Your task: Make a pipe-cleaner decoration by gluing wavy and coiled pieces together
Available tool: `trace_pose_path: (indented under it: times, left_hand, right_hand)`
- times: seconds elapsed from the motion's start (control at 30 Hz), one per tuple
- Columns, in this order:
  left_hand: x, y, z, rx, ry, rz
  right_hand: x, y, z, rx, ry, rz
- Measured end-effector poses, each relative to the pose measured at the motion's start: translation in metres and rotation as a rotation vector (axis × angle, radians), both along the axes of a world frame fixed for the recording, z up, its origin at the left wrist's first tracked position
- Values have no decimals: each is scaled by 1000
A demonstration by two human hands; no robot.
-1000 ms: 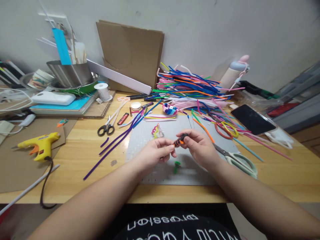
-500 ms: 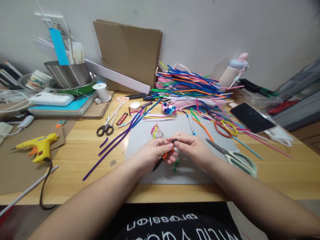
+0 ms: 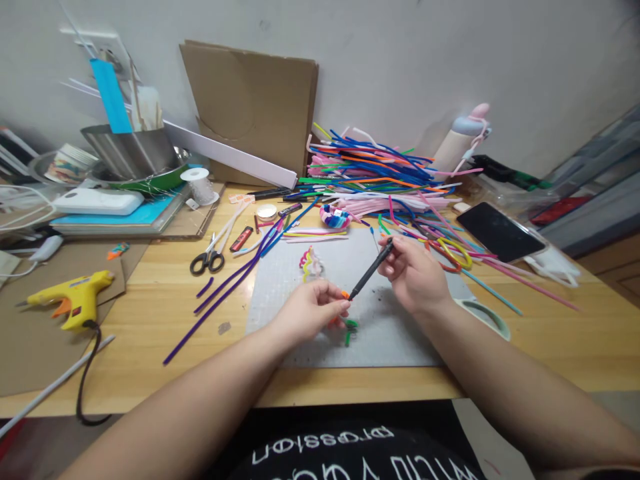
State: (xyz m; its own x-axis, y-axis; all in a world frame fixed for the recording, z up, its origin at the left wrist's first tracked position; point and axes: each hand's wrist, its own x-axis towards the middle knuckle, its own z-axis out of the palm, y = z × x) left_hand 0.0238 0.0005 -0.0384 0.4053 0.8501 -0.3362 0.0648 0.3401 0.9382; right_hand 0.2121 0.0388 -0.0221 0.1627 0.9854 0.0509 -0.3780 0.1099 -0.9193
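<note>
In my right hand point(image 3: 419, 270) is a slim black pen point(image 3: 371, 269), gripped near its upper end and slanting down to the left. Its lower end meets the fingertips of my left hand point(image 3: 315, 308). Those fingers are closed around a small orange pipe cleaner piece point(image 3: 345, 294), mostly hidden by them. Just below is a green curled pipe cleaner piece point(image 3: 351, 328); whether it joins the orange one I cannot tell. A grey cutting mat point(image 3: 300, 357) spreads under both hands. Beyond my left hand lies a small pink, yellow and white pipe cleaner shape point(image 3: 311, 263).
Pale green scissors point(image 3: 493, 319) lie partly behind my right forearm. Black-handled scissors point(image 3: 206, 261), purple pipe cleaners point(image 3: 210, 303) and a yellow glue gun point(image 3: 75, 297) are to the left. A pile of coloured pipe cleaners point(image 3: 370, 167) stands behind, with a phone point(image 3: 500, 230) at right.
My hands, close together before, have separated. My right hand has moved up and right, and the pen, formerly pointing down-left below my left hand, now spans between both hands.
</note>
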Motion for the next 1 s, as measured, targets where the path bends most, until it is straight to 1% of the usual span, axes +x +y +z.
trace_pose_path:
  times: [0.07,0.13,0.2,0.23,0.33,0.4,0.43,0.5,0.6,0.7,0.77,0.83,0.87,0.9,0.93,0.97,1.0]
  left_hand:
    - [-2,-1,0,142,135,-18]
    - [-5,-3,1,358,312,-35]
    - [-8,-4,2,538,467,-59]
    - [-9,-4,3,591,521,-66]
    - [-12,-4,6,673,575,-29]
    - [-13,-3,8,679,514,47]
    - [-12,-2,9,653,458,85]
    - [-11,-1,12,542,324,124]
    - [-9,-1,15,381,190,63]
    - [-8,-1,15,324,134,24]
    - [-8,-1,16,315,87,62]
    - [-9,-2,17,326,36,144]
    - [-9,-2,19,337,16,195]
    - [-9,-3,20,350,-4,250]
    - [-9,-4,22,364,-27,303]
    - [-10,-5,24,380,-53,350]
    - [-10,-6,25,395,-83,389]
  right_hand:
    - [3,3,0,24,-4,-101]
    - [7,5,0,45,-22,-164]
    - [8,7,-1,42,-30,-165]
    - [9,7,-1,30,-26,-152]
    - [6,7,-3,-20,2,-106]
    - [2,4,-4,-48,13,-58]
    - [0,2,-4,-58,9,-22]
    - [-5,-4,-3,-64,-21,76]
    - [-10,-12,-1,-41,-99,197]
    - [-8,-12,1,5,-167,251]
    - [0,-6,4,52,-183,231]
    - [10,-1,9,123,-254,137]
    - [14,0,12,168,-345,98]
    - [16,-2,15,218,-482,110]
    - [16,-5,18,273,-652,202]
    - [13,-10,20,347,-809,371]
    - [7,-17,21,429,-928,583]
